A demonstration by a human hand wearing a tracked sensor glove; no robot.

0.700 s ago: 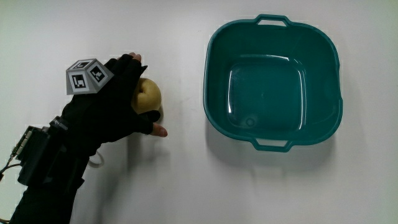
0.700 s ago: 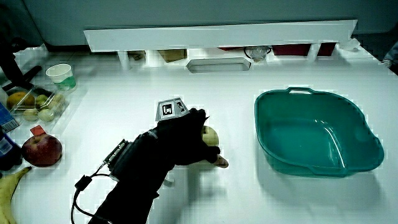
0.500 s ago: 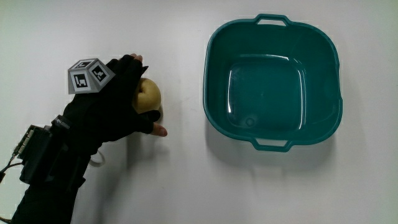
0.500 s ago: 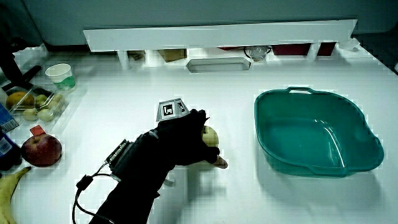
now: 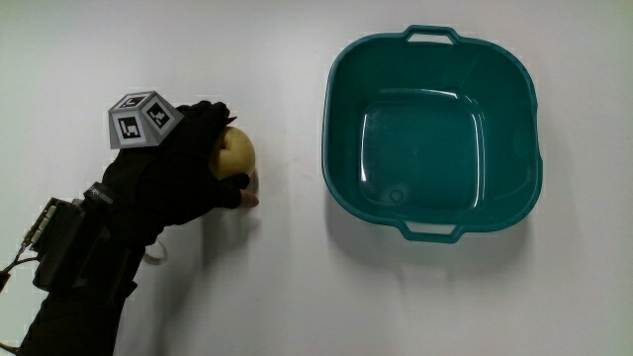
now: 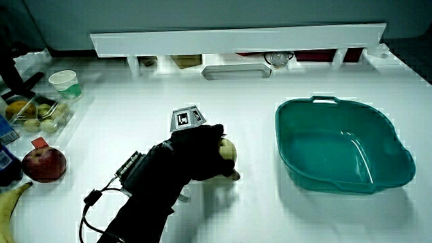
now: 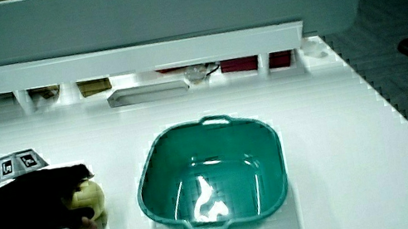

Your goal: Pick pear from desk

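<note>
A yellow pear (image 5: 237, 153) rests on the white desk (image 5: 287, 287), beside the teal basin (image 5: 341, 198). The gloved hand (image 5: 178, 173) lies over the pear with its fingers curled around it; the thumb tip presses the pear's near side. The patterned cube (image 5: 138, 119) rides on the hand's back. In both side views the pear (image 6: 229, 148) (image 7: 89, 197) shows only partly from under the hand (image 6: 192, 155) (image 7: 35, 207). The forearm (image 5: 79, 267) runs from the hand toward the person.
The teal basin (image 6: 324, 115) (image 7: 156, 203) holds nothing. At the desk's edge lie a red apple (image 6: 44, 164), a banana (image 6: 13, 196), a box of fruit (image 6: 35, 115) and a paper cup (image 6: 64, 79). A low white partition (image 6: 236, 37) stands past the basin.
The fingers and thumb have closed in tighter on the pear; the thumb tip has pulled in against it. The pear has stayed in place on the desk.
</note>
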